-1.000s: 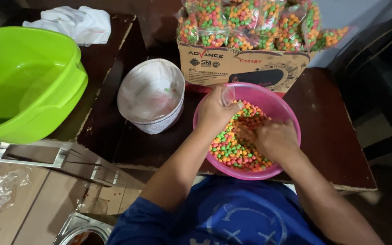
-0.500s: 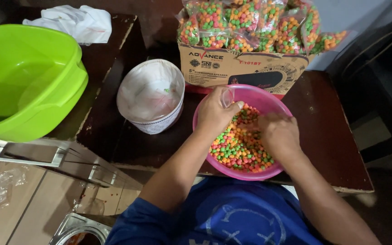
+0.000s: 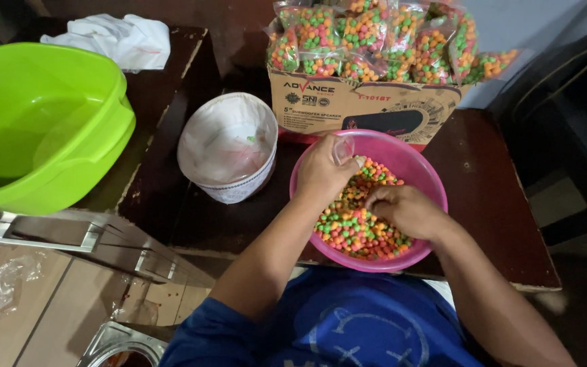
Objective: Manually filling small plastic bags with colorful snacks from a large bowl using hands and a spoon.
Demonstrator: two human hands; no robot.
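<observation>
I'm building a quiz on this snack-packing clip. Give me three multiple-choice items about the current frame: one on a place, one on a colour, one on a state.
1. Where does the cardboard box of filled bags stand?
A. behind the pink bowl
B. inside the green tub
C. on the floor

2. What colour is the large empty tub at the left?
A. blue
B. lime green
C. red

3. What is the left hand doing?
A. resting flat on the table
B. pinching a small clear bag over the pellets
C. gripping the white-lined bucket

Answers:
1 A: the box sits on the dark table just beyond the pink bowl.
2 B: the tub's walls are bright lime green.
3 B: its fingers pinch a clear bag above the coloured pellets, while the right hand is curled down in them.
</observation>
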